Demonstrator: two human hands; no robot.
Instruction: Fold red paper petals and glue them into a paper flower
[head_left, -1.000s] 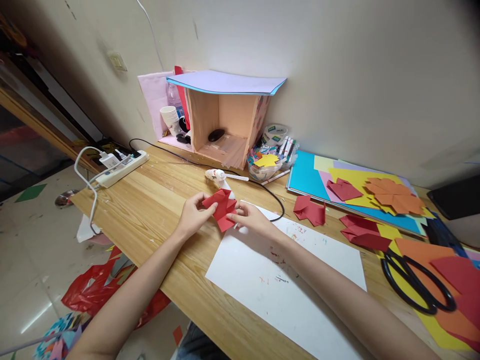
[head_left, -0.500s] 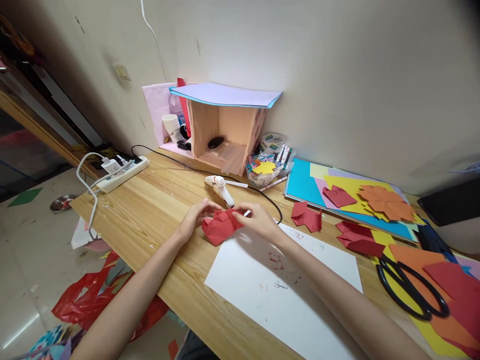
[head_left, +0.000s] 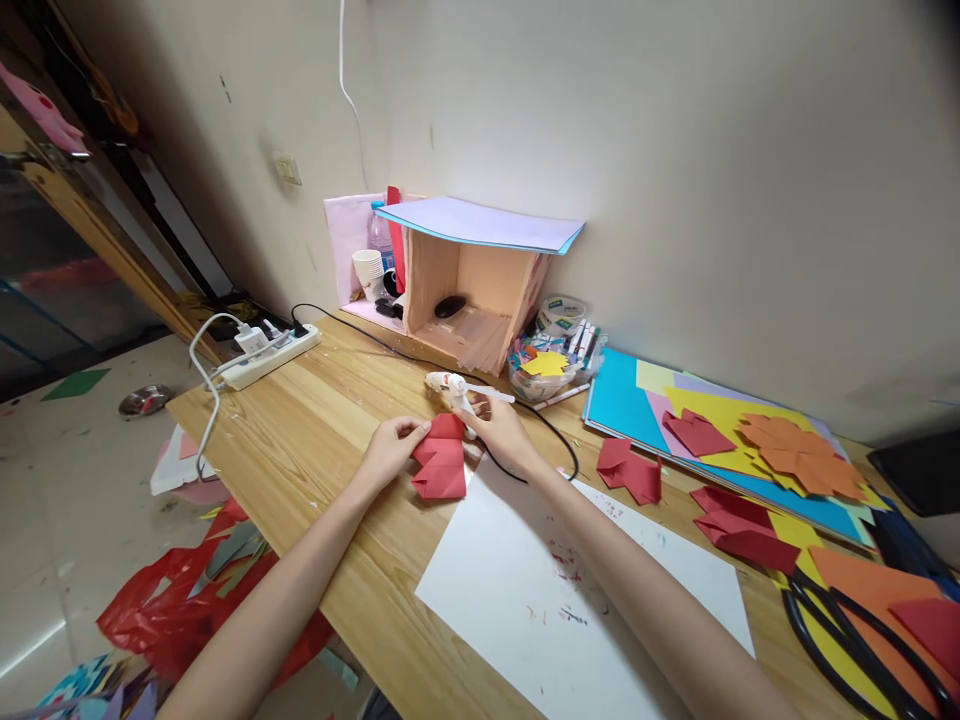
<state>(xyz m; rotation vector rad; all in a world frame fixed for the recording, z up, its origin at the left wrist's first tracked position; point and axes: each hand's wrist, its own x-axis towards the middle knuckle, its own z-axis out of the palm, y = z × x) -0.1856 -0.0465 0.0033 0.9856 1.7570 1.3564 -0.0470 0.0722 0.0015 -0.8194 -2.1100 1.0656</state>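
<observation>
A folded red paper piece (head_left: 441, 462) lies on the wooden table (head_left: 315, 440) at the corner of a white sheet (head_left: 585, 590). My left hand (head_left: 390, 450) pinches its left edge with closed fingers. My right hand (head_left: 501, 432) has left the paper and reaches just behind it, fingers curled round the handle of a white glue gun (head_left: 448, 383), whose nozzle end points left. A black cable (head_left: 555, 440) runs from the gun past my right wrist.
More folded red pieces (head_left: 631, 470) lie to the right, beside a stack of coloured sheets (head_left: 622, 400) carrying an orange paper flower (head_left: 802, 455). Black scissors (head_left: 862, 640) sit far right. A cardboard box (head_left: 472, 290), a tub of markers (head_left: 551, 365) and a power strip (head_left: 270, 345) line the back.
Both hands held the red paper off the table; it now rests flat. My right hand let go of it and moved back to the glue gun. The view shifted left.
</observation>
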